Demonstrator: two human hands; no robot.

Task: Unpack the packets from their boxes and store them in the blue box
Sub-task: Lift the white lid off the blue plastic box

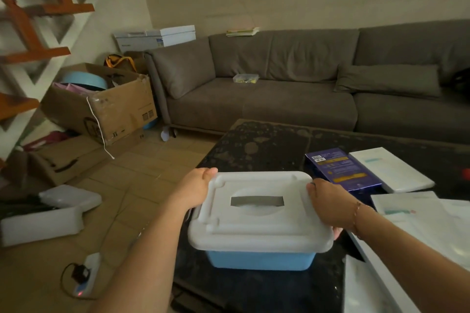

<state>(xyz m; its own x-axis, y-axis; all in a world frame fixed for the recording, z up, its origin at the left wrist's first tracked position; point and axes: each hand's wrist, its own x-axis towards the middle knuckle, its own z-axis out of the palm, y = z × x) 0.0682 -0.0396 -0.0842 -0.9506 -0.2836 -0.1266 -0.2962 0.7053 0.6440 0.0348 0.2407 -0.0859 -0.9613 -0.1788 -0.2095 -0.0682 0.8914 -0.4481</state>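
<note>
Two hands, left hand (197, 189) and right hand (326, 204), grip the white lid (259, 211) on the blue box (259, 260) at the table (267, 145) edge — an uneven lift could tip it off

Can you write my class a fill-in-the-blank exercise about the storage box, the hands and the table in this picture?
1. The blue box is covered by a ____ lid.
2. The left hand and right hand grip the lid at its two ____.
3. The purple box lies on the dark ____.
4. Behind the table stands a grey ____.

Missing words: white; sides; table; sofa
</note>
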